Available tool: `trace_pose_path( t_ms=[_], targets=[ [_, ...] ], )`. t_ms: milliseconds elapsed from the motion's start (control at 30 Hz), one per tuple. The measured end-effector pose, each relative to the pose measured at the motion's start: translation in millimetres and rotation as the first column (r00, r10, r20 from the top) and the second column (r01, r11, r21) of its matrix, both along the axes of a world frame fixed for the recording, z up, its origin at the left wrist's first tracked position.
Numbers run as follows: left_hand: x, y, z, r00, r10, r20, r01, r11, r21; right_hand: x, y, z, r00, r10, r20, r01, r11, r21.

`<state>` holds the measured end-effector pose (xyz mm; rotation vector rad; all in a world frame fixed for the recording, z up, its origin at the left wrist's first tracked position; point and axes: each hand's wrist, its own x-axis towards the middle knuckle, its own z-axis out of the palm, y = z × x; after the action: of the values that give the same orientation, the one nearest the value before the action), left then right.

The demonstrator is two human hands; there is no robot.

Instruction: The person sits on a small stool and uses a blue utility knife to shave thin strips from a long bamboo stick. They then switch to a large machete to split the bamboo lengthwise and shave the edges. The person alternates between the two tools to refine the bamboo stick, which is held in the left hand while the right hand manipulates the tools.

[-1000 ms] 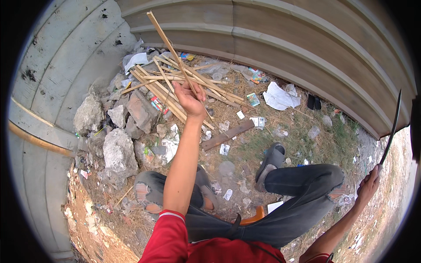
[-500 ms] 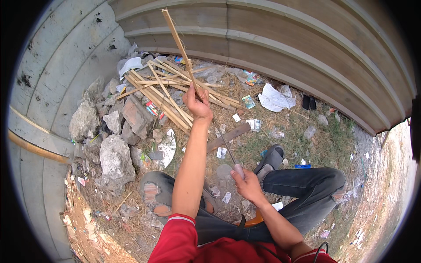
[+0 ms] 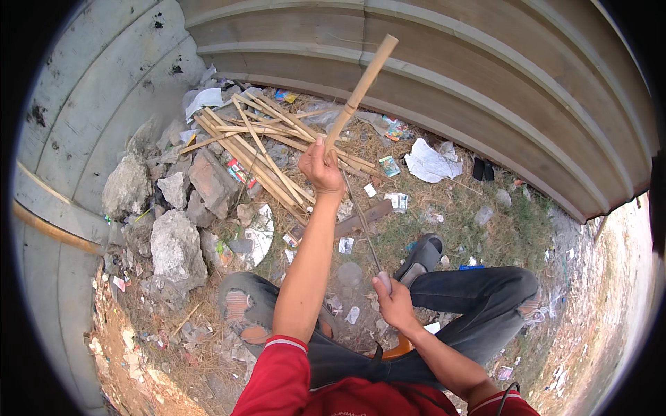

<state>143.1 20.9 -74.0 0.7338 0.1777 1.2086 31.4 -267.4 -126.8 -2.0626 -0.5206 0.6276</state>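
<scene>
My left hand (image 3: pixel 321 168) is raised and closed around the lower part of a split bamboo strip (image 3: pixel 364 87). The strip slants up to the right, its broad side with a node showing. In front of my lap, my right hand (image 3: pixel 399 306) is wrapped round the pale handle of a long knife (image 3: pixel 383 279). Seen almost edge-on, the thin dark blade runs up and left toward my left hand. Whether it touches the strip, I cannot tell. A heap of bamboo strips (image 3: pixel 239 152) lies on the ground beyond my left hand.
Rough stones (image 3: pixel 177 249) are piled at the left, beside a metal wall (image 3: pixel 104 104). A corrugated wall (image 3: pixel 472 90) closes off the far side. A dark plank (image 3: pixel 368 216) and paper scraps lie on dry grass. Something orange (image 3: pixel 399 347) is by my lap.
The bamboo strip's upper end has swung from left to right, and the strip has turned to show its broad side. My right hand, with the knife, has shifted only slightly.
</scene>
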Motion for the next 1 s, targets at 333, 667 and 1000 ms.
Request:
trace_pose_path(
  t_ms=[333,667,1000],
  targets=[
    [-15.0,3.2,-11.5,0.992,0.075,-0.104,-0.085,0.992,-0.094,73.8,8.4,148.5,0.915,-0.199,-0.351,0.36,0.794,0.49],
    [-43.3,13.0,34.7,0.956,0.089,-0.279,-0.083,0.996,0.035,27.8,-5.4,93.5,0.849,-0.117,-0.516,0.327,0.882,0.338],
    [-34.3,-10.8,5.4,0.972,0.117,-0.205,-0.101,0.991,0.089,6.9,-14.3,54.0,0.881,-0.074,-0.467,0.162,0.975,0.151]
  ],
)
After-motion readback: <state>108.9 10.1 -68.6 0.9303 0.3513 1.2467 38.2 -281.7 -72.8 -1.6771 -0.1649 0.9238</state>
